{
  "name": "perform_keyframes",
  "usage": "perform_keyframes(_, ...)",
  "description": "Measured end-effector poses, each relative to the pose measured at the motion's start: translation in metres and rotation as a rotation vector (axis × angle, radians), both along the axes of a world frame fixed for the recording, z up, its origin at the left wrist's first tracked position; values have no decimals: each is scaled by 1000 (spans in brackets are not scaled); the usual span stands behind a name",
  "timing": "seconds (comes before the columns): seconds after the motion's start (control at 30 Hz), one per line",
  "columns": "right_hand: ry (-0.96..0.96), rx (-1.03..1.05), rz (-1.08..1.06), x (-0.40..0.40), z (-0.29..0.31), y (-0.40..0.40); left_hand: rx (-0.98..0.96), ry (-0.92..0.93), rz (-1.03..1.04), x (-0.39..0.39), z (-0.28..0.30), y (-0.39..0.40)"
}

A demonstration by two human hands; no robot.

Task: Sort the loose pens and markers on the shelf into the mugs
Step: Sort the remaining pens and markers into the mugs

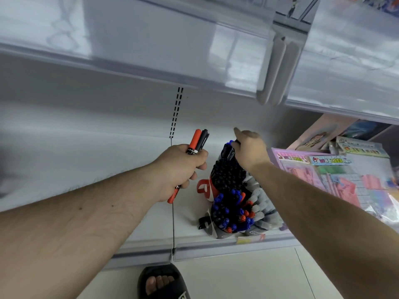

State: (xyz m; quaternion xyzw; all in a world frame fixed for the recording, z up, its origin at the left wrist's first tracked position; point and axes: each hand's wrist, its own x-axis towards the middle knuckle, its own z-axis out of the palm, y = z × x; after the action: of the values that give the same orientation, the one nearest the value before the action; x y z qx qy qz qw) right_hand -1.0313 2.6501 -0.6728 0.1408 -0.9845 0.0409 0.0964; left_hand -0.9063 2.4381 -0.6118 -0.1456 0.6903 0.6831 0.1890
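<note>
My left hand (183, 167) is closed around a small bundle of markers (198, 140), one red and the others black, their caps pointing up and back. To its right stand mugs packed with pens. The red-handled mug (204, 187) holds black-capped pens, and the nearer mug (232, 214) holds blue, red and black caps. My right hand (250, 148) reaches over the rearmost mug, fingers pinched on a blue-capped pen (232, 143) above its dark pens. Grey-capped markers (262, 210) lean at the right of the mugs.
The white shelf (97, 160) stretches left of the mugs, with another shelf's underside close overhead. Pink and pastel stationery packs (336, 175) fill the shelf to the right. A slotted upright runs down the back panel. My sandalled foot (160, 281) stands on the floor below.
</note>
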Motion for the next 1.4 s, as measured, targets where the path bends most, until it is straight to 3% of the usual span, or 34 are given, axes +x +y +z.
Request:
perform_keyframes(0.2, -229, 252, -140, 4, -31, 5, 47, -23, -62, 4, 0, -6)
perform_keyframes(0.43, -518, 303, -243, 12, -9, -9, 252, -133, -88, 7, 6, -7)
perform_keyframes(0.5, -406, 50, -250, 24, 11, -19, 307, -166, -106, 8, 10, -9)
perform_keyframes(0.57, -314, -541, -316, 44, 41, -35, 349, -185, -109, 10, 12, -11)
perform_keyframes(0.63, -416, -1035, -309, 69, 74, -49, 351, -181, -111, 12, 14, -14)
perform_keyframes(0.67, -487, -1133, -258, 84, 87, -54, 343, -177, -117, 13, 14, -14)
perform_keyframes(0.8, -459, -1050, -53, 126, 100, -68, 285, -167, -197, 23, 18, -10)
perform_keyframes(0.97, -55, -1097, -248, 114, 112, -31, 45, -90, -246, 25, 17, -24)
perform_keyframes(1.13, 91, -708, -237, 108, 82, 1, -120, -39, -123, 26, 10, -38)
perform_keyframes(1.4, 171, -422, -107, 91, 30, -6, -47, -113, -155, 32, 12, -33)
